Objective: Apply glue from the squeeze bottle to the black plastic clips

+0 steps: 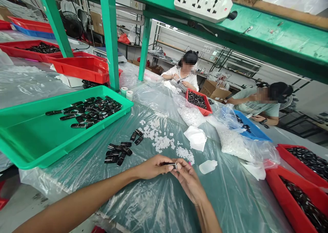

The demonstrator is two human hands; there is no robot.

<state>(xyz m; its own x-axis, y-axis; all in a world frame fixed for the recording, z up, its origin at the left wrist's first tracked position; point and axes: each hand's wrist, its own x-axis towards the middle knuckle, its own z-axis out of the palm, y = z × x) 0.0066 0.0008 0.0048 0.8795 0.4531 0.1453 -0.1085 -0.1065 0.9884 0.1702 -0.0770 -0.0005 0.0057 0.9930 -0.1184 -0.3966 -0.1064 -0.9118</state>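
Between my two hands is a small black plastic casing (168, 164) with a shiny edge. My left hand (153, 167) pinches it from the left side. At its right end, the fingers of my right hand (185, 175) are closed on the same casing, by a small pale part too small to make out. Left of my hands lie several similar black pieces (119, 151) in a loose cluster. Just beyond them are small white pieces (162, 142) and a heap of tiny white bits (185, 153). A white squeeze bottle (208, 166) lies on its side to the right.
A green tray (30, 152) with black pieces stands at left. Red bins (275, 180) line the right edge; a blue tray (263, 135) and bags of white parts (234, 145) sit beyond. A green frame (109, 38) with a power strip (202, 3) crosses overhead. Two people work opposite.
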